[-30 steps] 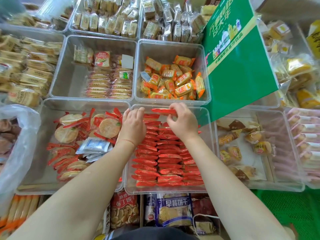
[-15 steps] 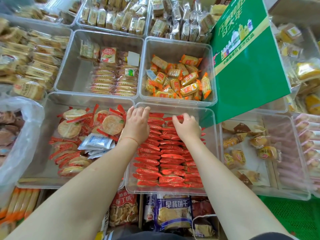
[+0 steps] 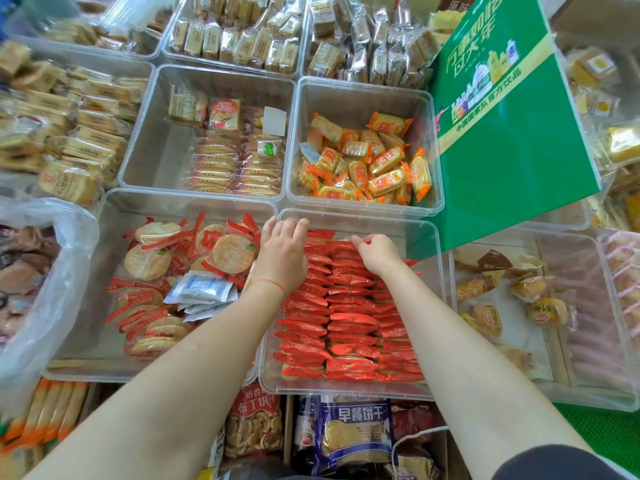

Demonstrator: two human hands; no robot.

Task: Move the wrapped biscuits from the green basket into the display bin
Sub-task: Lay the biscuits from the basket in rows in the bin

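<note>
Lowered since the earlier frame, the right hand [image 3: 375, 252] now pinches a red-wrapped biscuit [image 3: 358, 241] at the display bin [image 3: 438, 271] far end, apparently seating it; the left hand [image 3: 282, 252] rests flat-fingered alongside: press packets upright, rows tight.

Two hands [image 3: 282, 252] — perhaps three biscuit rows [image 3: 346, 306]

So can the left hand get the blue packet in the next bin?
Probably yes. The left hand rests at the wall between the bins, and the blue packet lies on top just beside that wrist, uncovered, with only the low bin wall between.
</note>
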